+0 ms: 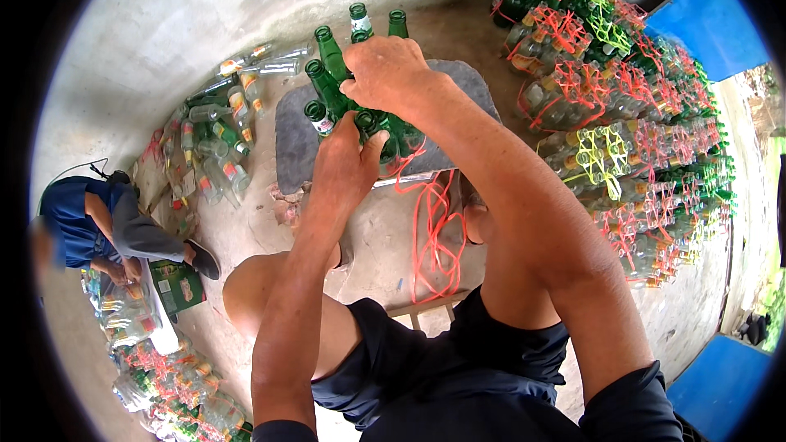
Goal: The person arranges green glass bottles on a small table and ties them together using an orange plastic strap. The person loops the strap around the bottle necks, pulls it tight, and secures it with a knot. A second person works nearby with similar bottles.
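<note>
Several green glass bottles (pixel 331 53) stand in a tight cluster on a dark grey slab (pixel 296 143) in front of me. My left hand (pixel 350 157) is closed at the near side of the cluster, its fingers and thumb around a green bottle's neck (pixel 366 121). Above the right part of the cluster, my right hand (pixel 388 70) is curled shut. Its fingertips and whatever they grip are hidden. Red plastic string (pixel 434 233) runs from the base of the bottles over the slab's near edge and hangs in loops between my knees.
Bundles of bottles tied with red and yellow string (pixel 581 90) are stacked at the right. Loose bottles (pixel 214 147) lie on the floor at the left. Farther left, a seated person (pixel 90 213) works beside a green carton (pixel 176 286). More tied bottles (pixel 184 389) sit at lower left.
</note>
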Available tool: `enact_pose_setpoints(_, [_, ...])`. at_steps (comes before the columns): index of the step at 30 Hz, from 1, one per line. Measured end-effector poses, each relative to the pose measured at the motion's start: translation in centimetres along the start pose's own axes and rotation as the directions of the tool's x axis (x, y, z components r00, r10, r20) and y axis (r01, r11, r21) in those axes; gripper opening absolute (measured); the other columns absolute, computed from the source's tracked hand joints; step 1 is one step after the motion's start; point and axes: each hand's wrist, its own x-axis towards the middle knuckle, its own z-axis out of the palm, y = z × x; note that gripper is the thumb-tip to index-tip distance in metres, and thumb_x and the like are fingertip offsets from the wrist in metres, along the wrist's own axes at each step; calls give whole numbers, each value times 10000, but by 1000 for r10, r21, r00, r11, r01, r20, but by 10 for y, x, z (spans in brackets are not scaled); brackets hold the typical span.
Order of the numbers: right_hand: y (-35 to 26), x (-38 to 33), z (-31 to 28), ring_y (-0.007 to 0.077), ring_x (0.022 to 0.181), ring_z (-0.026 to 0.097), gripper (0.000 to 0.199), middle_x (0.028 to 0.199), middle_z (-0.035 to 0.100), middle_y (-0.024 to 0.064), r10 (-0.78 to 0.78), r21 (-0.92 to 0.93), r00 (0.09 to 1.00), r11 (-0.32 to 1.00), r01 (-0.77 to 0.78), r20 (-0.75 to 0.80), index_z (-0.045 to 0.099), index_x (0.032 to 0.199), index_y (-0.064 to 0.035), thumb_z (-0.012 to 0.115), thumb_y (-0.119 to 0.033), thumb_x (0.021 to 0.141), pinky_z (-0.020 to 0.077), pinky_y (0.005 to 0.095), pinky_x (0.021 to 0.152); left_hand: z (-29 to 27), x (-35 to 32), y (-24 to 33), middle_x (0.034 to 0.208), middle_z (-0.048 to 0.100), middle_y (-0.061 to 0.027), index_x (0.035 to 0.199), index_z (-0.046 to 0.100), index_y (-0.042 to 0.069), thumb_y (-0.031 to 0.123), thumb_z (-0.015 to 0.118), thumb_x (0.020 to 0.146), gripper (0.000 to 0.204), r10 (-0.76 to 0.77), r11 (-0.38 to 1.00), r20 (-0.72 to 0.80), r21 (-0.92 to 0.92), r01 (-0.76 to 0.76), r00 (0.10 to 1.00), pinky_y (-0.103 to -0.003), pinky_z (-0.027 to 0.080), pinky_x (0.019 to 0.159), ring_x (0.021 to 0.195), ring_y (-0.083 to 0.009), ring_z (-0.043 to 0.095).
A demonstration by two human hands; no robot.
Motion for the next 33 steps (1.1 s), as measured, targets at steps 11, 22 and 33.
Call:
enact_pose_setpoints(11, [10, -2, 13, 414, 862, 710, 264, 878, 720, 211, -47, 32, 995, 998, 50, -88, 694, 876, -15, 715, -267, 802, 570, 529, 774, 5, 0, -6, 820, 705, -196, 1159, 589, -24, 199, 678, 963, 310, 50, 999, -7, -6, -50, 999, -416, 509, 638, 703, -331, 694])
enact_pose_setpoints(22, [2, -4, 6, 352, 1044, 713, 257, 1084, 741, 158, 32, 14, 999, 999, -33, 33, 747, 1053, -98, 710, -200, 821, 563, 468, 885, -2, -1, 13, 933, 694, -263, 1070, 598, -30, 136, 701, 927, 241, -57, 995, 36, -74, 59, 998, -481, 519, 760, 910, -454, 687])
enact_pose_setpoints(33, [9, -3, 14, 412, 939, 714, 293, 961, 726, 216, -20, 52, 999, 998, 18, 42, 704, 959, -12, 729, -262, 809, 573, 526, 805, -6, -1, 15, 918, 695, -254, 1088, 599, -30, 150, 702, 924, 264, -123, 990, 66, -65, 128, 990, -490, 511, 742, 884, -455, 685])
